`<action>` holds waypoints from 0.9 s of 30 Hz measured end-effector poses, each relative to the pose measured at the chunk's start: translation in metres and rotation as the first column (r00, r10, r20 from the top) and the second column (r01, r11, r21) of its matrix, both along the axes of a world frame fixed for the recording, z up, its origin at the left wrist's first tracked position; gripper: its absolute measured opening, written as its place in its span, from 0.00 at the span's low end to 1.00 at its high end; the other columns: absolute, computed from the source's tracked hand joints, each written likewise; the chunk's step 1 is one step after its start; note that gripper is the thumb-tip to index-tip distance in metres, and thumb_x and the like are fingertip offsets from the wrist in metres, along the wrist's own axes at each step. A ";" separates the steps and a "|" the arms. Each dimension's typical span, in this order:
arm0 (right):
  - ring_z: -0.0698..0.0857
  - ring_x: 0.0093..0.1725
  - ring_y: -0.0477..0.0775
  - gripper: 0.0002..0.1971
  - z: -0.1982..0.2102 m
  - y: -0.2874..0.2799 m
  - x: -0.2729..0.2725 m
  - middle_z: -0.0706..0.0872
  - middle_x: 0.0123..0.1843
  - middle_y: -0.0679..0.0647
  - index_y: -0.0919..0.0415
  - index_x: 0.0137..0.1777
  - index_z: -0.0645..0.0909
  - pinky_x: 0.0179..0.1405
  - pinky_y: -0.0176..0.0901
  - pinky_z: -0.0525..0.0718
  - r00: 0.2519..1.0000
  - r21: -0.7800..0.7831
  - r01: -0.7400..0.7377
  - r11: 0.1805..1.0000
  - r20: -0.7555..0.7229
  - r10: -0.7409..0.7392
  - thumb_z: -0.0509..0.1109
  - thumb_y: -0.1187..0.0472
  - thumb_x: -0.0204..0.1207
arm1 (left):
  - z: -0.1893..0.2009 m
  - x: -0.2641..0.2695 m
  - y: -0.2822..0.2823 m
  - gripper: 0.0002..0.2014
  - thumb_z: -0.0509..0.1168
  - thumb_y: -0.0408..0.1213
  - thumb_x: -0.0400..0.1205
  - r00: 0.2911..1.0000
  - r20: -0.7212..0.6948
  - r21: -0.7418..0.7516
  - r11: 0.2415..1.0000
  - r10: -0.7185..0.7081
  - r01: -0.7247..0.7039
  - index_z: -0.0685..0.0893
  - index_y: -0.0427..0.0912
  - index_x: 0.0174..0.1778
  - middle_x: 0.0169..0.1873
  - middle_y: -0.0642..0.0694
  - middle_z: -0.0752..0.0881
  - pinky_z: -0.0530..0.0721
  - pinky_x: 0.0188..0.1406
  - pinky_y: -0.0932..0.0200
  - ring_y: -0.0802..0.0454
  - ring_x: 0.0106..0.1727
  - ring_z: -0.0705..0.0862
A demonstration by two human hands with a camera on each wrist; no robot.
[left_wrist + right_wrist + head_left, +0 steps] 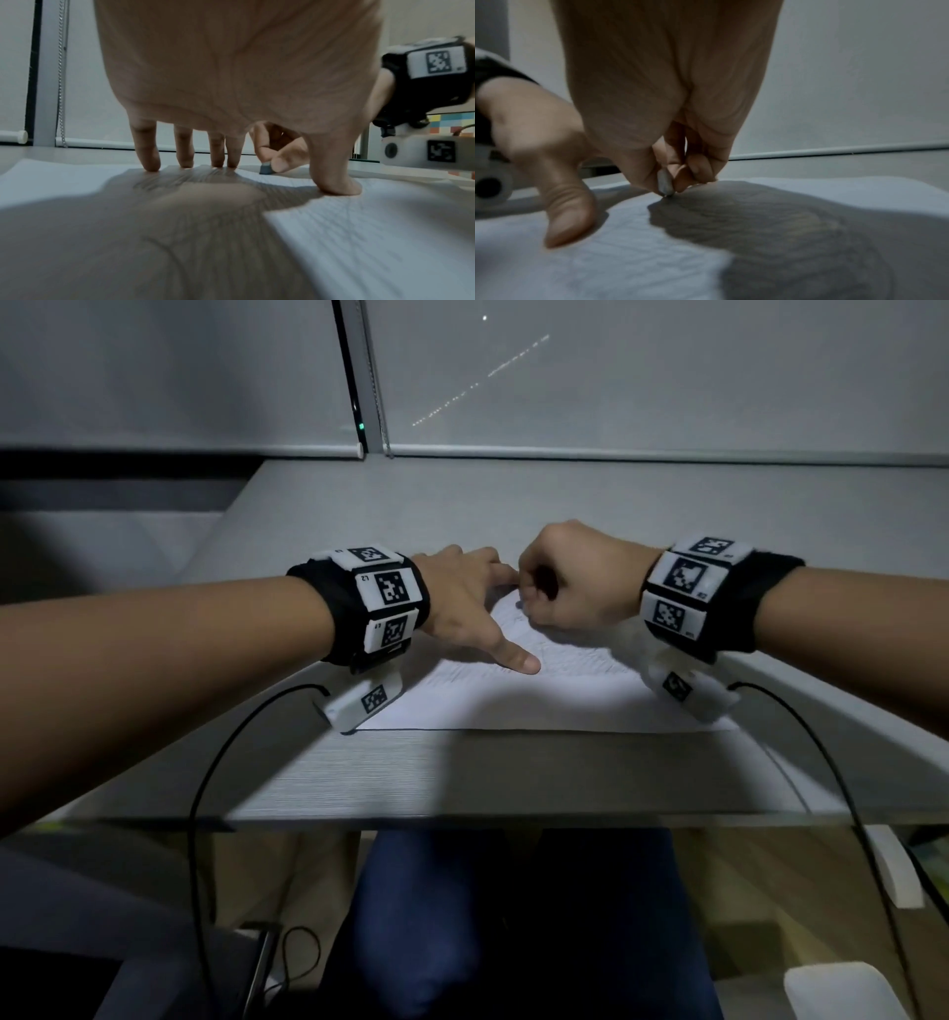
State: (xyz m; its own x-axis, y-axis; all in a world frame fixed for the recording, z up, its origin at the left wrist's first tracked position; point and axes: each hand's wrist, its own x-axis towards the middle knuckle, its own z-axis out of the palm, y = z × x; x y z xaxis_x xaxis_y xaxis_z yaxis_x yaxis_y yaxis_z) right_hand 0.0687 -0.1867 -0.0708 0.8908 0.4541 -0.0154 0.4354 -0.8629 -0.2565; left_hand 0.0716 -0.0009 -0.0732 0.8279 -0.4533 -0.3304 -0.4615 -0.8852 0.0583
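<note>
A white sheet of paper [513,701] with faint pencil lines lies flat on the grey desk [462,505]. My left hand [462,603] presses it down with straight, spread fingers [150,158], and the thumb [334,178] is planted nearer to me. My right hand [575,582] is curled at the paper's far edge, just right of the left fingertips. It pinches a small grey eraser [664,183] between thumb and fingers, and the eraser's [266,168] tip touches the sheet. In the head view the eraser is mostly hidden under the right hand.
Black cables [205,788] run from both wrist units over the desk's near edge. A window blind [616,377] with a bead chain [61,81] closes off the back. My legs [436,916] are under the desk. A white object [832,988] lies at the lower right.
</note>
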 end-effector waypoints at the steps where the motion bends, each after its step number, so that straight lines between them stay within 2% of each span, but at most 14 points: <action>1: 0.88 0.36 0.50 0.06 0.000 0.001 -0.004 0.90 0.33 0.48 0.55 0.36 0.87 0.40 0.44 0.88 0.999 0.000 -0.028 1.000 -0.030 0.028 0.73 0.59 0.74 | 0.000 0.000 0.000 0.58 0.66 0.89 0.60 1.000 0.002 0.000 1.000 0.003 -0.003 0.66 0.67 0.87 0.70 0.58 0.74 0.76 0.75 0.33 0.43 0.76 0.72; 3: 0.86 0.35 0.50 0.05 0.000 0.000 -0.001 0.90 0.33 0.48 0.56 0.37 0.88 0.41 0.43 0.87 0.999 0.000 -0.032 0.999 -0.033 0.032 0.75 0.59 0.74 | 0.001 -0.001 -0.001 0.57 0.67 0.88 0.62 1.000 0.005 0.006 1.000 0.003 -0.003 0.65 0.67 0.87 0.71 0.57 0.73 0.76 0.76 0.33 0.43 0.77 0.72; 7: 0.90 0.39 0.56 0.05 0.003 -0.004 0.013 0.92 0.36 0.52 0.56 0.37 0.89 0.49 0.55 0.94 0.998 0.005 0.063 0.998 0.014 -0.063 0.74 0.61 0.74 | 0.001 -0.001 -0.001 0.61 0.66 0.88 0.61 1.000 0.003 0.007 1.000 -0.011 0.011 0.59 0.69 0.90 0.77 0.55 0.72 0.75 0.77 0.31 0.41 0.80 0.70; 10: 0.91 0.40 0.59 0.06 0.002 0.000 0.009 0.92 0.36 0.53 0.56 0.37 0.88 0.47 0.58 0.94 0.996 0.000 0.080 0.997 0.028 -0.080 0.73 0.58 0.74 | 0.002 -0.001 -0.001 0.61 0.66 0.89 0.60 1.000 -0.011 0.005 1.000 -0.001 0.001 0.59 0.70 0.90 0.76 0.56 0.72 0.75 0.77 0.30 0.41 0.80 0.70; 12: 0.90 0.36 0.54 0.07 0.000 0.003 -0.003 0.91 0.34 0.51 0.56 0.37 0.87 0.41 0.51 0.93 1.000 0.019 0.028 0.999 0.013 -0.029 0.70 0.57 0.73 | 0.002 -0.002 -0.001 0.59 0.65 0.89 0.59 1.000 -0.013 0.017 1.000 -0.001 0.002 0.63 0.70 0.88 0.73 0.56 0.73 0.76 0.76 0.30 0.42 0.78 0.71; 14: 0.87 0.32 0.43 0.06 0.000 0.006 -0.015 0.90 0.33 0.48 0.57 0.38 0.88 0.36 0.36 0.86 0.996 0.040 -0.060 0.997 -0.059 0.063 0.73 0.60 0.75 | 0.002 -0.002 0.000 0.57 0.64 0.90 0.57 1.000 -0.016 0.014 1.000 -0.001 0.001 0.68 0.70 0.83 0.69 0.57 0.74 0.77 0.75 0.31 0.43 0.76 0.71; 15: 0.86 0.31 0.41 0.05 0.001 0.005 -0.018 0.91 0.33 0.48 0.57 0.38 0.89 0.34 0.30 0.83 0.992 0.045 -0.088 0.995 -0.081 0.092 0.75 0.61 0.76 | 0.002 -0.002 0.000 0.57 0.64 0.90 0.56 1.000 -0.018 0.011 1.000 0.003 -0.003 0.69 0.70 0.82 0.69 0.57 0.74 0.77 0.74 0.31 0.43 0.76 0.72; 16: 0.86 0.32 0.42 0.05 0.002 0.004 -0.017 0.91 0.34 0.48 0.58 0.39 0.90 0.35 0.31 0.83 0.992 0.047 -0.092 0.995 -0.081 0.096 0.77 0.61 0.76 | 0.002 -0.002 0.000 0.58 0.64 0.91 0.56 1.000 -0.019 0.013 1.000 0.005 -0.005 0.69 0.69 0.82 0.69 0.57 0.74 0.77 0.74 0.31 0.43 0.76 0.72; 19: 0.89 0.35 0.52 0.05 0.005 -0.006 -0.001 0.93 0.35 0.52 0.59 0.38 0.90 0.44 0.48 0.92 1.000 0.042 -0.016 0.999 -0.004 0.016 0.75 0.63 0.74 | 0.001 0.000 -0.001 0.64 0.62 0.91 0.56 1.000 -0.023 0.042 0.999 -0.002 0.003 0.59 0.68 0.90 0.75 0.56 0.72 0.75 0.77 0.30 0.41 0.80 0.70; 22: 0.90 0.38 0.56 0.06 0.006 -0.010 0.006 0.93 0.36 0.52 0.58 0.37 0.89 0.49 0.56 0.94 0.998 0.026 0.052 0.998 0.021 -0.052 0.75 0.61 0.74 | 0.002 0.001 -0.003 0.68 0.62 0.92 0.54 0.999 -0.032 0.045 0.999 0.015 -0.013 0.54 0.68 0.92 0.80 0.57 0.70 0.73 0.79 0.29 0.41 0.83 0.68; 24: 0.91 0.39 0.57 0.07 0.004 -0.006 0.000 0.93 0.36 0.52 0.57 0.37 0.88 0.46 0.57 0.94 0.999 0.032 0.035 0.999 0.019 -0.036 0.71 0.57 0.73 | 0.003 0.001 -0.003 0.67 0.63 0.92 0.55 0.999 -0.038 0.050 0.999 0.016 -0.014 0.56 0.69 0.91 0.77 0.56 0.71 0.73 0.78 0.28 0.41 0.81 0.69; 27: 0.90 0.36 0.56 0.07 0.000 -0.002 -0.016 0.92 0.34 0.53 0.58 0.38 0.88 0.40 0.50 0.91 0.998 0.046 -0.058 0.997 -0.029 0.059 0.71 0.58 0.73 | 0.005 0.000 -0.004 0.62 0.62 0.92 0.55 0.999 -0.048 0.074 0.997 -0.003 0.007 0.62 0.71 0.87 0.68 0.55 0.73 0.76 0.74 0.28 0.40 0.76 0.72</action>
